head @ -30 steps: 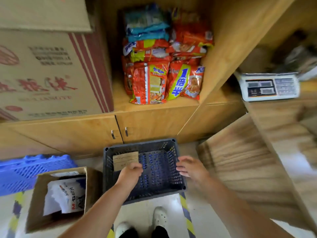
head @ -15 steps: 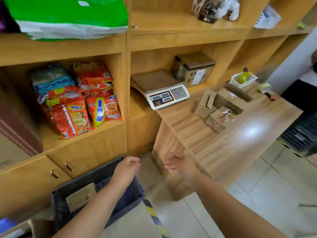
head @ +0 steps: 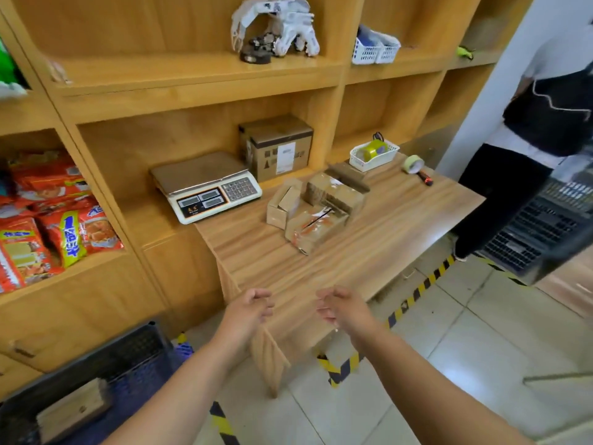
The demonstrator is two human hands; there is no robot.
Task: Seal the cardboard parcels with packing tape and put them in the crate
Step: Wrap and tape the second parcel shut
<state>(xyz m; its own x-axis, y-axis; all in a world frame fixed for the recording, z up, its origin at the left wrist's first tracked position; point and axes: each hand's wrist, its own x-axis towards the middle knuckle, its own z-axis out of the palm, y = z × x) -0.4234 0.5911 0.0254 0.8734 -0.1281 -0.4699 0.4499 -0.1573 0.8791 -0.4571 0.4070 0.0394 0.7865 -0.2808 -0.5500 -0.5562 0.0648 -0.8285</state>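
Note:
Several small cardboard parcels point(head: 316, 208) lie in a cluster on the wooden table point(head: 321, 271). A roll of packing tape point(head: 413, 163) sits at the table's far right corner beside a red-handled cutter point(head: 425, 179). The dark crate point(head: 128, 358) stands on the floor at the lower left with one sealed parcel point(head: 73, 409) inside. My left hand point(head: 248, 311) and my right hand point(head: 341, 308) hover over the table's near edge, fingers loosely curled, holding nothing.
A weighing scale point(head: 208, 187) and a larger brown box point(head: 277, 147) stand on the shelf behind the table. A white basket point(head: 373, 154) holds a tape roll. Snack packets point(head: 48, 216) fill the left shelf. A person point(head: 529, 155) stands at the right beside another dark crate point(head: 542, 229).
My left hand let go of the parcel in the crate. Both hands rose to the table's near edge as my view swung up and right to the table.

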